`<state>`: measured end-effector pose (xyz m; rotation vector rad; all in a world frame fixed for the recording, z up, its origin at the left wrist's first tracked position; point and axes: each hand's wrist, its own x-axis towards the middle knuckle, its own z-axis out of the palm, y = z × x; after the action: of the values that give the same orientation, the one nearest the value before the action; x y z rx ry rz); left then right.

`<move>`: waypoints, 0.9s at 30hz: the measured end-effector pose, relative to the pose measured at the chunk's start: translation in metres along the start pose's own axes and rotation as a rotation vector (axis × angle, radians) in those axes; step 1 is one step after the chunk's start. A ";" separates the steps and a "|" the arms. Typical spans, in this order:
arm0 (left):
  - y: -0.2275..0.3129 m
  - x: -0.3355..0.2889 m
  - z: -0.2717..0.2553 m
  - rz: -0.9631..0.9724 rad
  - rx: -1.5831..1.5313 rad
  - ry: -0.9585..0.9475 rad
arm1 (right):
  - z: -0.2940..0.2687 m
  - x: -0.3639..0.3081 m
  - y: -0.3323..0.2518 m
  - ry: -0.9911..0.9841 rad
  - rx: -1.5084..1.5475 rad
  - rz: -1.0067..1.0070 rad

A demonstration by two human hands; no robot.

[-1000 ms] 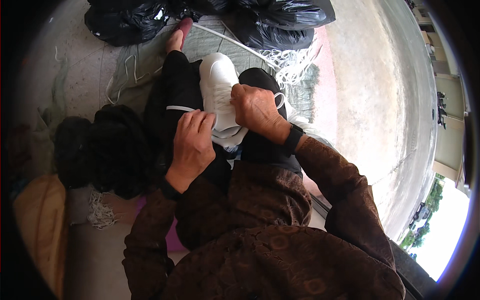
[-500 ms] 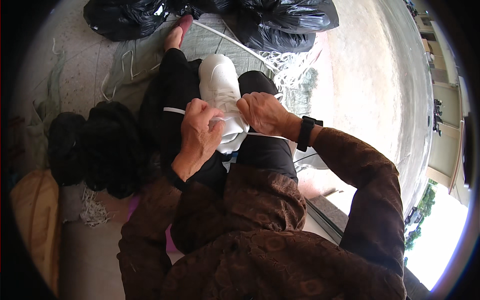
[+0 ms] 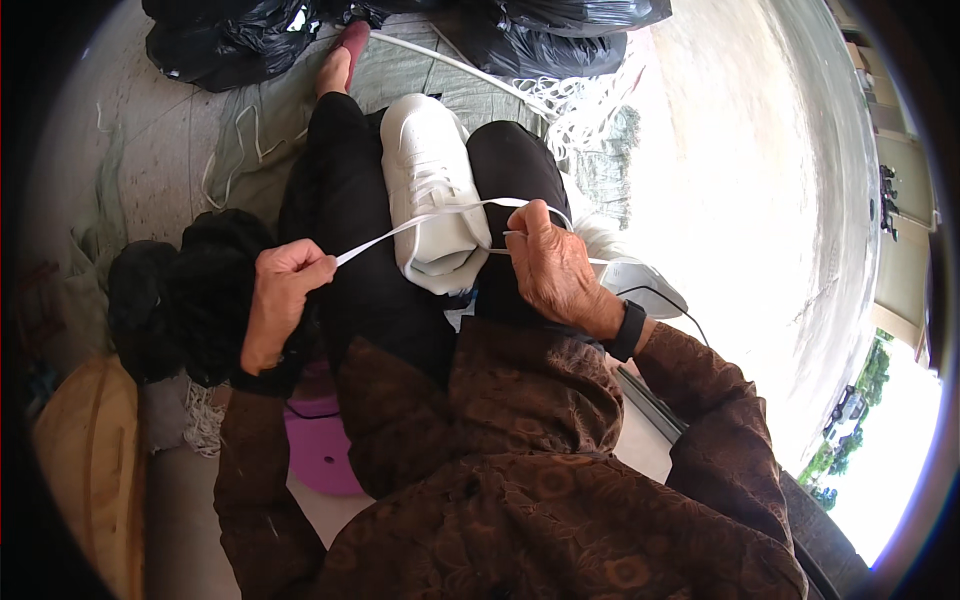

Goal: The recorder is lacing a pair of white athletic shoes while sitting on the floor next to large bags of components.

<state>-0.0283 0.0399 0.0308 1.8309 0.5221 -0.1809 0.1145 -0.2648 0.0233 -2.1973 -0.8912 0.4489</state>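
A white lace-up sneaker [image 3: 412, 145] is held between my knees, toe pointing away and its opening toward me. My left hand [image 3: 283, 305], out to the left of the shoe, pinches one end of a white shoelace [image 3: 385, 236]. The lace runs taut across the shoe's tongue to the right. Just right of the shoe opening, my right hand [image 3: 560, 272] has its fingers closed on the lace. Part of the lace loops past these fingers, and another strand trails right below them. Lacing crosses the upper; the lowest eyelets are hard to make out.
Other white shoes [image 3: 640, 283] lie right of my knee. Loose white laces [image 3: 585, 125] pile beyond it. Black plastic bags [image 3: 230, 50] stand at the far side. Dark bundles [image 3: 200, 300], a wooden piece [image 3: 92, 465] and a purple seat [image 3: 320, 447] are on the left.
Both hands were close together over the shoe's lacing. My left hand has drawn out to the left and toward me, stretching the lace; my right hand has moved slightly right and nearer.
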 end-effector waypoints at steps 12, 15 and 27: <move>-0.029 -0.052 -0.145 0.108 -1.666 -0.003 | 0.011 0.039 -0.008 -0.011 -0.456 -0.251; -0.009 -0.009 -0.061 -0.059 -1.282 0.087 | 0.008 0.046 -0.003 -0.068 -0.666 -0.378; 0.016 0.016 0.082 0.075 -0.413 0.268 | 0.031 0.045 -0.009 0.043 -0.041 0.088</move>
<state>0.0039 -0.0367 0.0122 1.4723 0.6243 0.2138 0.1254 -0.2130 0.0067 -2.2816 -0.7895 0.4268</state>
